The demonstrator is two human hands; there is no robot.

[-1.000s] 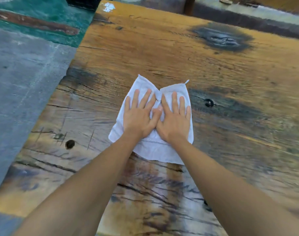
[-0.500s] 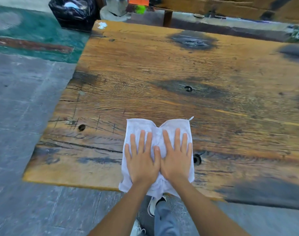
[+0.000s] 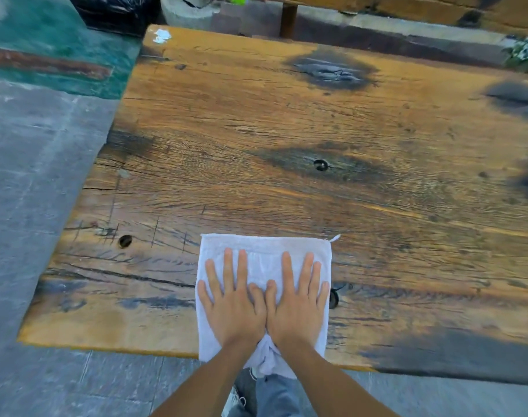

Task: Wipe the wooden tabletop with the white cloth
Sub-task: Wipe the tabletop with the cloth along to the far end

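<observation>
Flat on the wooden bench, close to its near edge, the white cloth is spread out as a rough square, with a small loop tag sticking out at its far right corner. Both hands are pressed on top of it, palms down. The left hand is laid on the left half of the cloth and the right hand on the right half, the two thumbs touching at the middle. On each hand the fingers are stretched out and slightly spread, nothing being gripped; the cloth is only held down under the palms. The near part of the cloth is bunched between the wrists and hangs a little over the bench edge, above a grey trouser leg and a shoe seen on the paved floor. A dark knot hole in the wood is partly seen just beside the right edge of the cloth, another hole is seen well to the left, and a third lies farther up the board. Beyond the far left corner a black bag is seen on the ground; its contents cannot be told. A white smear is marked on that corner.
</observation>
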